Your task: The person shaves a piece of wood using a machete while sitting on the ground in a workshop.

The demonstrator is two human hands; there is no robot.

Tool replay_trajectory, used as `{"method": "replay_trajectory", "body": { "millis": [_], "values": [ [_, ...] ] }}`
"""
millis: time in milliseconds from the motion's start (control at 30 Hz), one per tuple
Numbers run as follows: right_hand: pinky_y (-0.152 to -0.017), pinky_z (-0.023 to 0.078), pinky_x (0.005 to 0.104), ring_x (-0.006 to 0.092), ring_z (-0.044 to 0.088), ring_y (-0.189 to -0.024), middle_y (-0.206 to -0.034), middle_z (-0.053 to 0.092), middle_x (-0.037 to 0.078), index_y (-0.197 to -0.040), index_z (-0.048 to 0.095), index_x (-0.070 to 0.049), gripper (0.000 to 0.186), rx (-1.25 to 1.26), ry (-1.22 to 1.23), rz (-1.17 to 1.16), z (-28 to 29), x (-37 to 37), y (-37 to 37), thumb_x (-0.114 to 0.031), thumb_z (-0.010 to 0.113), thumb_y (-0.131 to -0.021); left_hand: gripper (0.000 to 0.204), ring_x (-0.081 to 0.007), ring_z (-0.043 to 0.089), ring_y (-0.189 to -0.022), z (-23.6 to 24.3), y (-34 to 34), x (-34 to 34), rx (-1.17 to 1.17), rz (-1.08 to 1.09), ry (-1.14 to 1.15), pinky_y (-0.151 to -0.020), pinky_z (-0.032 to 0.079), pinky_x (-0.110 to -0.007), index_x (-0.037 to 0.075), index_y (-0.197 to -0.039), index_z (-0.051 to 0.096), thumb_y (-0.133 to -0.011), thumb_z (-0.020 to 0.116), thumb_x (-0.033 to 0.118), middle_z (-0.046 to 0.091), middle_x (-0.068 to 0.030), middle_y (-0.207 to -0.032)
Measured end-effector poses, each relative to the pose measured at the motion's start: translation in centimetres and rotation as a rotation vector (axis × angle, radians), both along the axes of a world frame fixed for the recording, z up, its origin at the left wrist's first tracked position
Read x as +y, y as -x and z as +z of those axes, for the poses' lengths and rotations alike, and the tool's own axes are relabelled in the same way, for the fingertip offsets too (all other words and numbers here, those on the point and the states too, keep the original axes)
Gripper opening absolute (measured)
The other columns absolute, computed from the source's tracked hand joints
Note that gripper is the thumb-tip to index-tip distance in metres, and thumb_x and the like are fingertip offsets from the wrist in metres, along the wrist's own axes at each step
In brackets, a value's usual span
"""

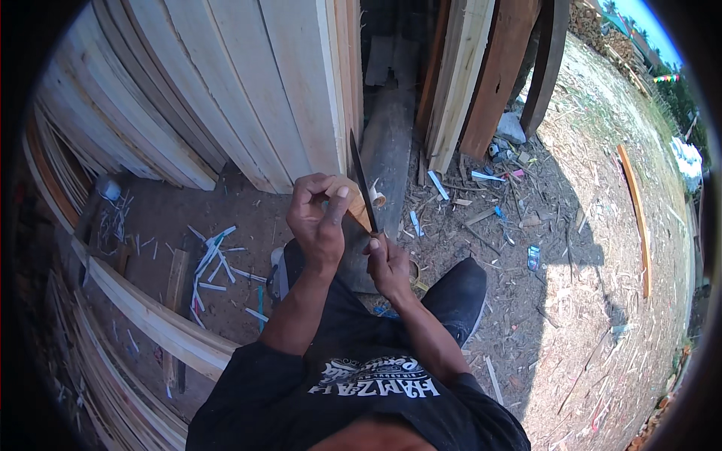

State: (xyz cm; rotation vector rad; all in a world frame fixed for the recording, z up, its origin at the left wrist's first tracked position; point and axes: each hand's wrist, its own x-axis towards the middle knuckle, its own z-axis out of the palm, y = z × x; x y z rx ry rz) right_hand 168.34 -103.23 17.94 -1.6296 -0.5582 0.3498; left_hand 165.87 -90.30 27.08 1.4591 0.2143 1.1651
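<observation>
My left hand (317, 225) pinches a small tan block of wood (361, 214) between thumb and fingers. In my right hand (390, 268) is the handle of a long knife (362, 179), its dark narrow blade pointing up and away from me. The blade lies against the right side of the wood, and a pale curled shaving (377, 198) sticks out beside it. Most of the knife's handle is hidden by my fingers. Both hands are close together above a worn wooden beam (400, 113) that runs away between my legs.
Tall pale planks (248, 90) lean upright at the left and ahead, with more timbers (492, 83) at the right. Long boards (162, 319) lie stacked at the lower left. Wood scraps, white strips (218, 259) and litter cover the dirt floor. A long brown plank (638, 218) lies far right.
</observation>
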Motion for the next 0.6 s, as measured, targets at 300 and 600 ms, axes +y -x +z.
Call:
{"method": "replay_trajectory", "body": {
  "millis": [300,600],
  "values": [
    [-0.056,0.045,0.0351,0.0131,0.048,-0.049,-0.054,0.047,0.001,-0.093,0.057,-0.002,0.048,-0.346,-1.140,0.107,14.1,-3.7,0.8,-0.049,0.051,-0.091,0.023,-0.0127,0.055,-0.090,-0.3,0.8,0.6,0.000,0.024,0.053,-0.081,0.044,-0.026,-0.003,-0.102,0.058,-0.084,0.066,0.009,0.057,-0.0073,-0.101],
    [-0.048,0.043,0.0325,0.0140,0.039,-0.039,-0.053,0.039,0.003,-0.093,0.052,0.003,0.057,0.526,-0.410,0.124,9.7,-1.3,0.1,-0.053,0.041,-0.094,0.021,-0.0097,0.053,-0.087,0.2,1.2,0.8,-0.014,0.055,0.109,-0.078,0.043,-0.024,-0.001,-0.102,0.058,-0.085,0.065,0.009,0.057,-0.0043,-0.098]
  ]
}}
